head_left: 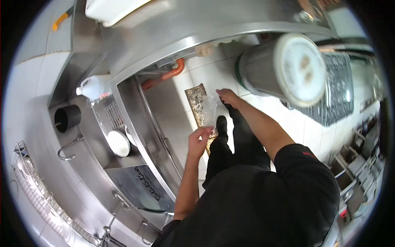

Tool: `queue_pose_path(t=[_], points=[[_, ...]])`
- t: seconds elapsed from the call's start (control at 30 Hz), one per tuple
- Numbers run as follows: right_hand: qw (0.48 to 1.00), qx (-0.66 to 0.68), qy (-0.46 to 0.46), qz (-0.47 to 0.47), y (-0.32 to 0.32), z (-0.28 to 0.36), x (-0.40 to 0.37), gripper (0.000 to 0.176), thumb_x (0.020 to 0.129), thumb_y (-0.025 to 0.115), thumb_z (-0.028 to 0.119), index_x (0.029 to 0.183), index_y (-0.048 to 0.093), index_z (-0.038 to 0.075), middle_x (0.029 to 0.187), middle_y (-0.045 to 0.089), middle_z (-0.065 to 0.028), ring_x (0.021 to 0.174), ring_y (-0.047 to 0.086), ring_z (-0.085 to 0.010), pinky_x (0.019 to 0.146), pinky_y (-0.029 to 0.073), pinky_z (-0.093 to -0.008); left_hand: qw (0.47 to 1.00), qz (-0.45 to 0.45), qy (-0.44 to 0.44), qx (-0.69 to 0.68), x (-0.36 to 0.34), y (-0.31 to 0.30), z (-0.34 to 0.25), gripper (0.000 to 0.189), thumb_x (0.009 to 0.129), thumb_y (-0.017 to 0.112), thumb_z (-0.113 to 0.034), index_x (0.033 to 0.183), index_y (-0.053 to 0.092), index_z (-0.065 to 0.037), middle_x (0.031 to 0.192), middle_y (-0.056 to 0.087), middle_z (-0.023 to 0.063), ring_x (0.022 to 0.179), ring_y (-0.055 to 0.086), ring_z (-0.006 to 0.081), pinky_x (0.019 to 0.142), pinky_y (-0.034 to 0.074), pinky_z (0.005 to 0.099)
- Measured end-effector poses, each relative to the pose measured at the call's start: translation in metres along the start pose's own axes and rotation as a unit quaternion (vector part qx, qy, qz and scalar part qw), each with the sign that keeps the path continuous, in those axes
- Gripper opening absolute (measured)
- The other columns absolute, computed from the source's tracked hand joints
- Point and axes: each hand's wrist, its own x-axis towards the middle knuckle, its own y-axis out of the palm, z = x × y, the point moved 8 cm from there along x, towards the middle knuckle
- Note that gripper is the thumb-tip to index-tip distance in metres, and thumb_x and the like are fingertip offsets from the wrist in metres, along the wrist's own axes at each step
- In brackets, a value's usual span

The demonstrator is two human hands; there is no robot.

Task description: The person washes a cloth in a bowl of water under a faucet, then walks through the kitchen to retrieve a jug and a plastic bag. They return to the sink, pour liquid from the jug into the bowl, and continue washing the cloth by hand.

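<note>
A clear plastic bag (209,110) hangs between my two hands, over the floor in front of my legs. My left hand (200,140) is at the bag's lower end, with its thumb and fingertips closed on the film. At the upper end, my right hand (228,98) is closed with its fingertips at the bag's edge. Whether anything is inside the bag I cannot make out; it looks thin and see-through. Behind it lies a worn, speckled mat (195,99) on the tiles, near my black shoe (221,124).
On the left runs a steel sink counter (92,160) with a faucet (68,152), a white jug (94,87), a black pot (68,118) and white dishes (118,143). A tall lidded bin (302,69) stands at right, beside a dark crate (335,88). An orange pipe (164,76) runs under the counter.
</note>
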Motion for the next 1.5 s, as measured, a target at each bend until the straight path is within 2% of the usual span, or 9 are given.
queue_pose_path(t=[0.13, 0.4, 0.53, 0.6, 0.73, 0.9, 1.1, 1.2, 1.5], points=[[0.982, 0.183, 0.037, 0.029, -0.001, -0.028, -0.135, 0.084, 0.096, 0.037, 0.07, 0.145, 0.043, 0.002, 0.146, 0.047, -0.0123, 0.13, 0.048, -0.0299, 0.104, 0.039, -0.0499, 0.992, 0.093, 0.043, -0.069, -0.034, -0.008, -0.064, 0.035, 0.103, 0.052, -0.025, 0.102, 0.074, 0.003, 0.1, 0.072, 0.0114, 0.091, 0.066, 0.0178, 0.086, 0.049, 0.0316], [0.889, 0.449, -0.049, -0.072, 0.0, -0.043, -0.259, 0.076, 0.099, 0.038, 0.063, 0.147, 0.037, 0.005, 0.149, 0.044, -0.014, 0.13, 0.048, -0.0322, 0.105, 0.04, -0.0476, 0.965, 0.244, 0.06, -0.075, -0.061, 0.033, -0.103, 0.034, 0.102, 0.051, -0.02, 0.101, 0.071, 0.007, 0.098, 0.072, 0.0136, 0.087, 0.067, 0.0196, 0.086, 0.05, 0.0336], [0.893, 0.384, -0.117, -0.204, -0.029, -0.064, -0.293, 0.055, 0.1, 0.051, 0.048, 0.139, 0.045, 0.01, 0.133, 0.053, -0.0113, 0.117, 0.053, -0.0249, 0.092, 0.047, -0.0422, 0.952, 0.304, 0.037, -0.025, -0.064, 0.081, -0.099, 0.03, 0.101, 0.055, -0.02, 0.105, 0.071, 0.005, 0.099, 0.072, 0.0096, 0.086, 0.067, 0.0165, 0.084, 0.05, 0.0308], [0.895, 0.289, -0.153, -0.303, -0.049, -0.078, -0.313, 0.035, 0.099, 0.058, 0.035, 0.118, 0.061, 0.006, 0.099, 0.067, -0.0062, 0.087, 0.062, -0.0174, 0.079, 0.051, -0.0332, 0.944, 0.325, 0.031, 0.055, -0.06, 0.106, -0.087, 0.03, 0.1, 0.056, -0.021, 0.106, 0.071, 0.004, 0.099, 0.072, 0.007, 0.085, 0.067, 0.0149, 0.082, 0.05, 0.0298], [0.889, 0.181, -0.223, -0.358, -0.078, -0.097, -0.358, 0.024, 0.095, 0.06, 0.02, 0.112, 0.065, 0.003, 0.095, 0.069, -0.0084, 0.076, 0.064, -0.0158, 0.073, 0.053, -0.033, 0.922, 0.359, -0.004, 0.143, -0.067, 0.168, -0.089, 0.03, 0.1, 0.057, -0.024, 0.107, 0.072, 0.002, 0.095, 0.073, 0.0042, 0.083, 0.065, 0.0103, 0.077, 0.048, 0.026], [0.873, 0.242, -0.267, -0.33, -0.119, -0.131, -0.407, 0.028, 0.093, 0.059, 0.01, 0.12, 0.064, 0.004, 0.101, 0.069, -0.0087, 0.073, 0.064, -0.0156, 0.07, 0.054, -0.0308, 0.864, 0.455, 0.023, 0.212, -0.076, 0.271, -0.099, 0.031, 0.098, 0.055, -0.023, 0.107, 0.072, 0.001, 0.089, 0.073, 0.0067, 0.08, 0.064, 0.0107, 0.076, 0.048, 0.0254], [0.844, 0.296, -0.267, -0.359, -0.21, -0.214, -0.463, 0.037, 0.089, 0.061, 0.01, 0.126, 0.062, 0.006, 0.106, 0.064, -0.0104, 0.082, 0.063, -0.0166, 0.072, 0.054, -0.0315, 0.777, 0.55, 0.021, 0.305, -0.103, 0.442, -0.13, 0.031, 0.101, 0.053, -0.021, 0.111, 0.07, 0.003, 0.105, 0.072, 0.0062, 0.086, 0.064, 0.0122, 0.082, 0.05, 0.028], [0.811, 0.242, -0.31, -0.433, -0.274, -0.278, -0.481, 0.042, 0.087, 0.063, 0.011, 0.129, 0.06, 0.009, 0.1, 0.062, -0.0105, 0.084, 0.062, -0.0182, 0.072, 0.054, -0.0336, 0.736, 0.572, 0.043, 0.36, -0.125, 0.537, -0.157, 0.033, 0.101, 0.053, -0.024, 0.113, 0.07, 0.002, 0.107, 0.072, 0.0063, 0.087, 0.064, 0.0125, 0.084, 0.05, 0.0289], [0.768, 0.319, -0.229, -0.506, -0.476, -0.406, -0.661, 0.035, 0.091, 0.062, 0.015, 0.126, 0.062, 0.011, 0.082, 0.06, -0.0038, 0.073, 0.055, -0.0141, 0.068, 0.049, -0.0301, 0.656, 0.675, 0.095, 0.324, -0.191, 0.8, -0.197, 0.032, 0.101, 0.053, -0.022, 0.115, 0.07, 0.001, 0.101, 0.071, 0.0048, 0.089, 0.062, 0.0113, 0.085, 0.049, 0.0277]])
